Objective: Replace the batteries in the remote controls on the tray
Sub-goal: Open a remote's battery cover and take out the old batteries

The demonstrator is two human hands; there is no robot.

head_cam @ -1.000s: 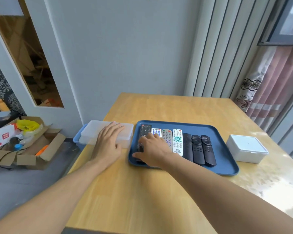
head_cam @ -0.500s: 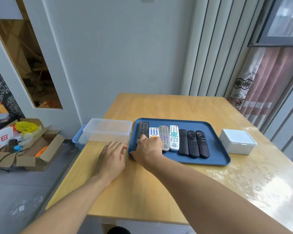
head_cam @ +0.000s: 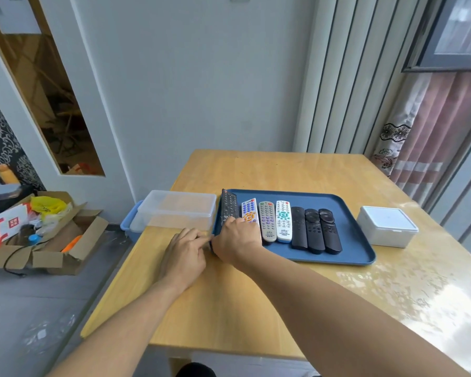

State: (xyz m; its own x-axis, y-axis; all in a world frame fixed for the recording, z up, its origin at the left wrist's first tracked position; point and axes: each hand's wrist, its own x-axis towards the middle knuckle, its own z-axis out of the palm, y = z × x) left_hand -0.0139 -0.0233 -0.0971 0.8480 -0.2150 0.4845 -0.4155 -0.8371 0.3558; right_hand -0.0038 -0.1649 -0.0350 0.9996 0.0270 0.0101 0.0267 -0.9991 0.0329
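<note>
Barely started: first remote being lifted, no battery cover off yet.
Right hand (head_cam: pixel 235 240) pinches black remote (head_cam: pixel 228 209), tilted at blue tray (head_cam: pixel 356 240)'s left edge; left hand (head_cam: pixel 185 250) loosely curled beside tray, holding nothing; six remotes in tray untouched.

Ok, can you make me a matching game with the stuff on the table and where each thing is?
Things:
1. black remote
2. white box
3. clear box
4. left hand

Places:
A. right of the blue tray
B. tipped up in the right hand
C. on the wood table, by the tray's corner
D. left of the tray

Pairs: 1-B, 2-A, 3-D, 4-C
</note>
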